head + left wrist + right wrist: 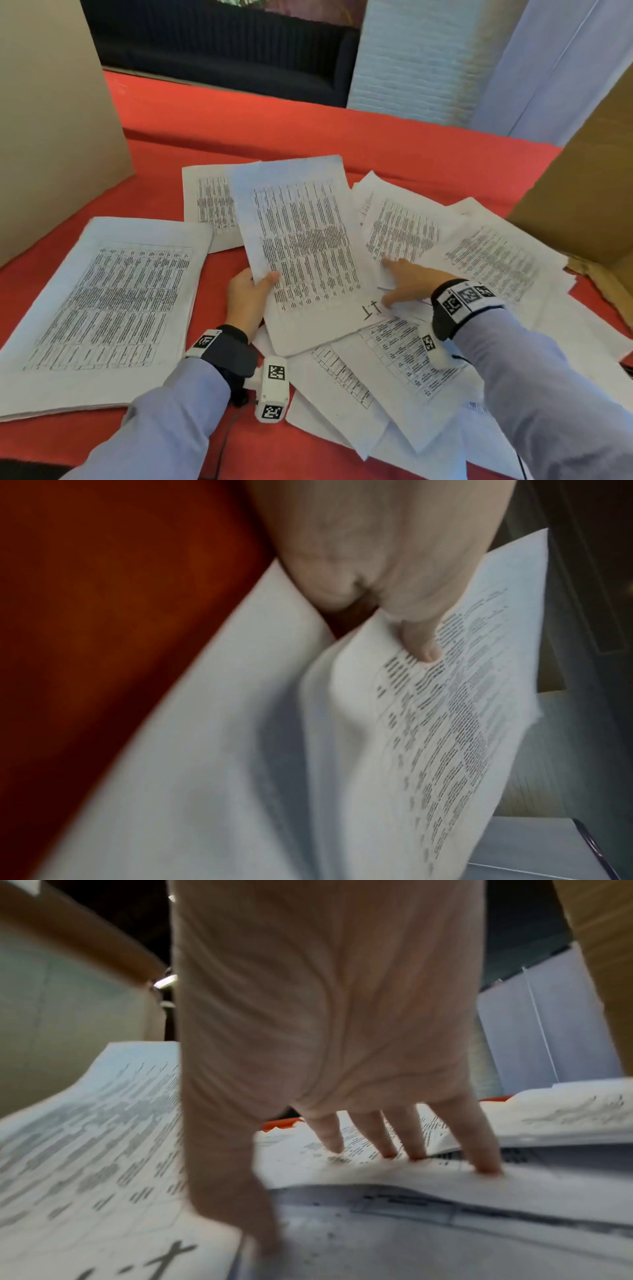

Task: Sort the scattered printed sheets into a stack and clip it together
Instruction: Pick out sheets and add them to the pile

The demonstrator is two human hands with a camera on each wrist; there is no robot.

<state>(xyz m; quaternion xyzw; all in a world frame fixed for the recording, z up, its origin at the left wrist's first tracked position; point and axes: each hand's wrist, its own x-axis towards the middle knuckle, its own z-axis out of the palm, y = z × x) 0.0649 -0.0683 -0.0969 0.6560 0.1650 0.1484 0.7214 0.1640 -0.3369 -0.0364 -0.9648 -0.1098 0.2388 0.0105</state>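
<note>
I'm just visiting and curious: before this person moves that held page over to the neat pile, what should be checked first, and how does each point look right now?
1. Held page firmly gripped: ok, the left hand pinches its lower edge, thumb on top.
2. Neat pile has room on top: ok, nothing lies on it.
3. Path to the pile free: ok, only red tablecloth lies between.
4. Right hand off the held page: cannot tell, its fingers press the loose pages right beside it.
5. Page order correct: cannot tell, print too blurred.
6. Clip ready: not ok, none visible.
</note>
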